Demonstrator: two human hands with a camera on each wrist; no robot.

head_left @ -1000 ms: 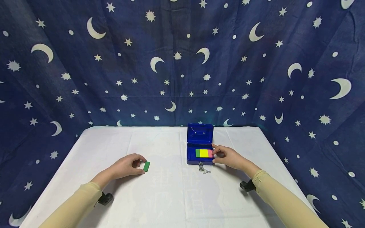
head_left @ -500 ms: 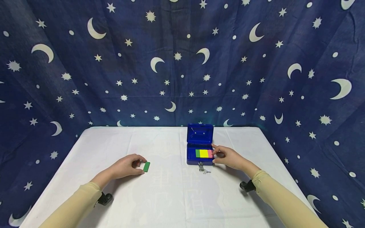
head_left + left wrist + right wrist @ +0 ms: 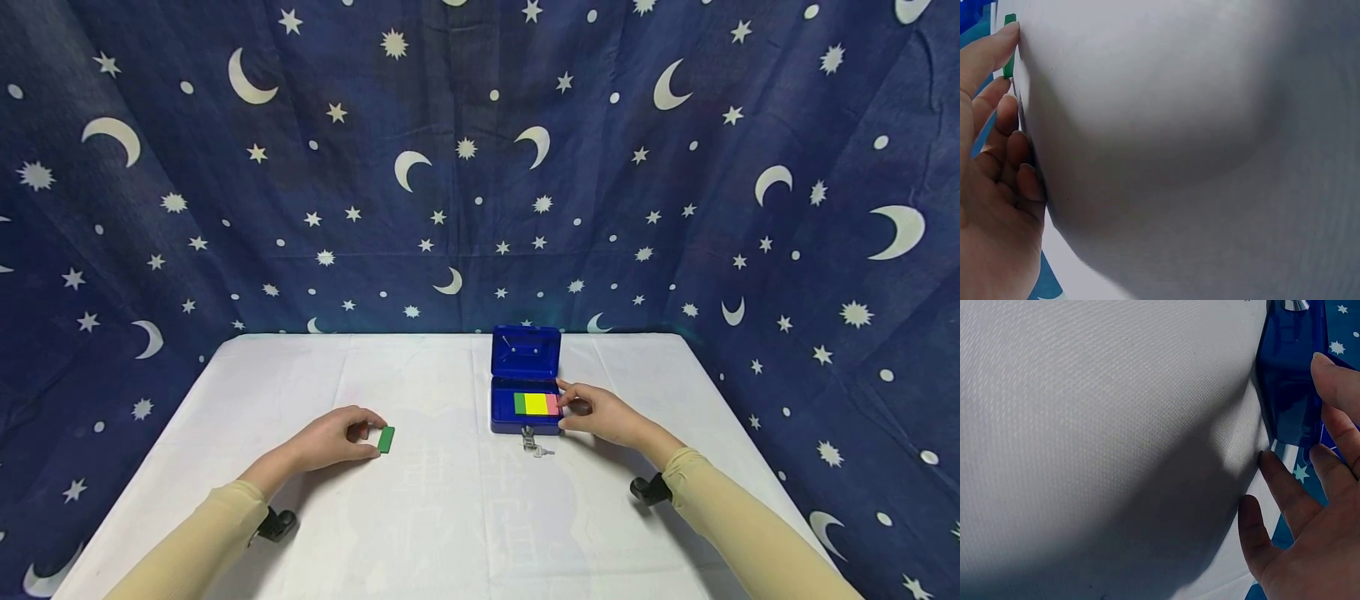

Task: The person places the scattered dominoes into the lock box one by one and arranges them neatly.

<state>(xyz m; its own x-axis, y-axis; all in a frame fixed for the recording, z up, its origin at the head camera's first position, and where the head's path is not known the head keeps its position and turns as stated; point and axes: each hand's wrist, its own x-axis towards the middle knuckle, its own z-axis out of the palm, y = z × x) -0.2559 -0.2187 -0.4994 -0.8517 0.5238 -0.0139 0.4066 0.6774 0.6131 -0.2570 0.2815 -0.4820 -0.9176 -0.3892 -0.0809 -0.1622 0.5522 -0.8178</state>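
Observation:
My left hand [image 3: 330,437] is low over the left of the table and pinches a flat green block [image 3: 386,439] by its ends, between thumb and finger. In the left wrist view the same green block [image 3: 1010,47] stands on edge at the thumb tip, the other fingers curled below. A blue metal cash box [image 3: 504,427] stands with its lid [image 3: 526,354] raised. Inside lie a green piece [image 3: 520,403], yellow [image 3: 535,404] and pink [image 3: 552,404] ones side by side. My right hand [image 3: 606,414] holds the box's right end, thumb at the front corner, fingers along the side.
Keys [image 3: 542,452] hang at the lock [image 3: 528,435] on the box's front and reach the white tablecloth [image 3: 442,517]. A dark blue curtain with moons and stars [image 3: 480,167] closes off the back and sides. Dark wrist mounts [image 3: 277,525] sit under both forearms.

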